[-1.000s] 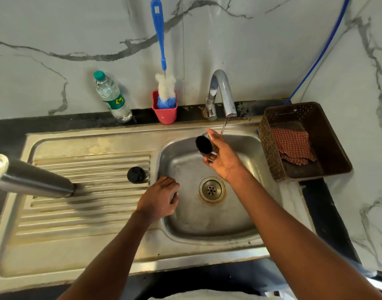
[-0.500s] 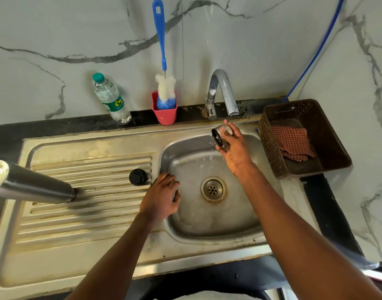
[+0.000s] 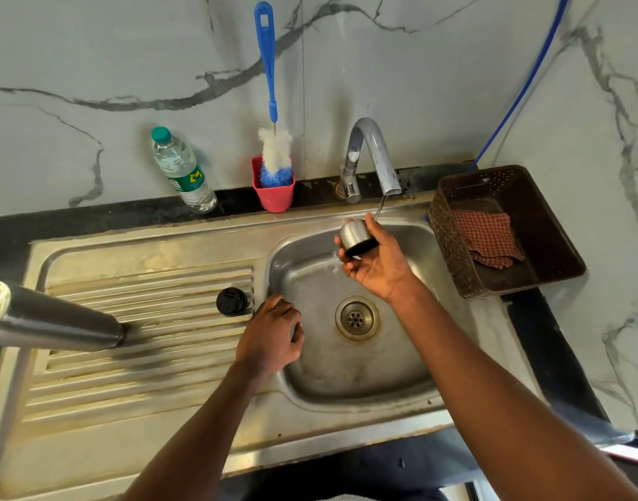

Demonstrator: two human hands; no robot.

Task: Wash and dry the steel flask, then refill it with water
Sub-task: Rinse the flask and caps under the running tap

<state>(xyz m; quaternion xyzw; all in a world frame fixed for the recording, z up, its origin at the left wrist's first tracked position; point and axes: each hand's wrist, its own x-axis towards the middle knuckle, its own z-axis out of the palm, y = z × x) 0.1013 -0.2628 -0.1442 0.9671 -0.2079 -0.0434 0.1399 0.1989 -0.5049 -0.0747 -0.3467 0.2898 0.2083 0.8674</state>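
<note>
While the right hand [image 3: 377,263] grips the wet steel cap [image 3: 355,237] under the tap's [image 3: 373,157] stream and the left hand [image 3: 272,339] rests curled on the sink rim [image 3: 274,399], that slick cap could slip into the basin.

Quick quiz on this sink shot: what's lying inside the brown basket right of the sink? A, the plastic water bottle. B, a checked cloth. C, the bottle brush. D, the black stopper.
B: a red checked cloth lies crumpled inside the brown basket.
</note>
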